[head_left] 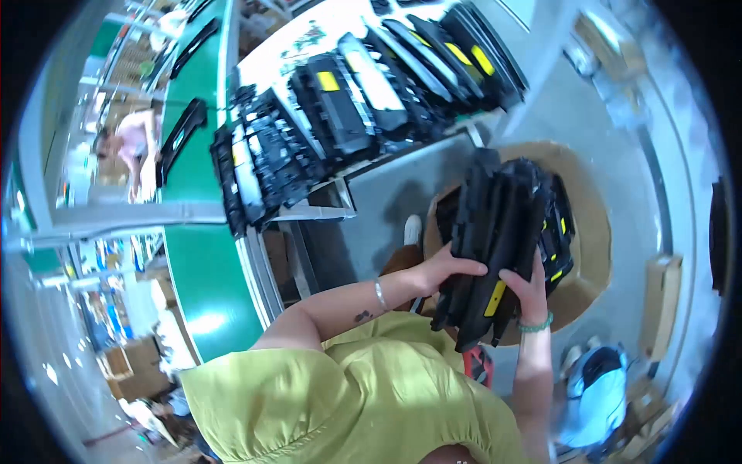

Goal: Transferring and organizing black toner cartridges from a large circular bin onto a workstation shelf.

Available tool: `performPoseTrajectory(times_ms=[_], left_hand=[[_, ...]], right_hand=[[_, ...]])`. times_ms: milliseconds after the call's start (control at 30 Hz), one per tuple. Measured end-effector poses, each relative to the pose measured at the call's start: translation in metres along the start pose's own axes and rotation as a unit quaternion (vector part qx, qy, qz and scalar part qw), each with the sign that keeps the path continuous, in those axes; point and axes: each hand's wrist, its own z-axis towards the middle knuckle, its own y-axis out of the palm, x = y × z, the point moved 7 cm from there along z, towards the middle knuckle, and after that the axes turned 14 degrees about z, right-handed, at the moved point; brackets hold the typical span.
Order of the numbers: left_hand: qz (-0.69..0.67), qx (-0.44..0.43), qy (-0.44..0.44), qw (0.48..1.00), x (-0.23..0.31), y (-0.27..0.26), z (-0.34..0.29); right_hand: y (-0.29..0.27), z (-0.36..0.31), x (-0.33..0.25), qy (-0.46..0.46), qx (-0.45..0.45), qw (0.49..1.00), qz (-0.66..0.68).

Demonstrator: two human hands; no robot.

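Between my two hands is a bundle of long black plastic panels [495,232], one with a yellow label near its lower end. My left hand [452,267] grips the bundle's left side, the thumb lying across the front. From the right, my right hand [528,290] clasps the other side, its thumb pointing inward. The fingers behind the panels are hidden. Under the bundle stands a round-looking brown cardboard box [591,247], and more black parts with yellow labels [558,243] show inside it.
A white-topped table [286,42] at the upper middle carries several rows of similar black panels [340,108]. Left of it runs a green conveyor belt [205,286] with black pieces on it. A person in pink [137,143] is at the far left. A blue bag [599,394] lies lower right.
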Motion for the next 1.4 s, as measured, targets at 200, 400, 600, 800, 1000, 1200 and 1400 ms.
performPoseTrajectory(times_ms=[200,400,600,800,1000,1200,1400], left_hand=[[-0.068,0.194,0.151,0.967,0.117,-0.076,-0.113],[-0.020,0.295,0.169,0.940,0.199,-0.186,-0.175],[0.211,0.484,0.043,0.848,0.210,-0.287,-0.214],[0.479,0.519,0.142,0.694,0.215,-0.322,-0.226],[0.618,0.517,0.220,0.549,0.226,-0.304,-0.224],[0.786,0.426,0.193,0.405,0.219,-0.267,-0.206],[0.717,0.422,0.311,0.459,0.245,-0.194,-0.220]], right_hand=[[0.206,0.065,-0.017,0.100,-0.219,0.970,-0.021],[0.332,0.167,0.052,0.176,-0.257,0.934,-0.174],[0.374,0.205,0.088,-0.015,-0.205,0.837,-0.506],[0.388,0.177,0.087,-0.117,-0.123,0.786,-0.595],[0.385,0.184,0.091,-0.363,-0.142,0.716,-0.580],[0.386,0.124,0.067,-0.465,-0.189,0.732,-0.462],[0.263,0.052,0.046,-0.397,-0.095,0.824,-0.393]])
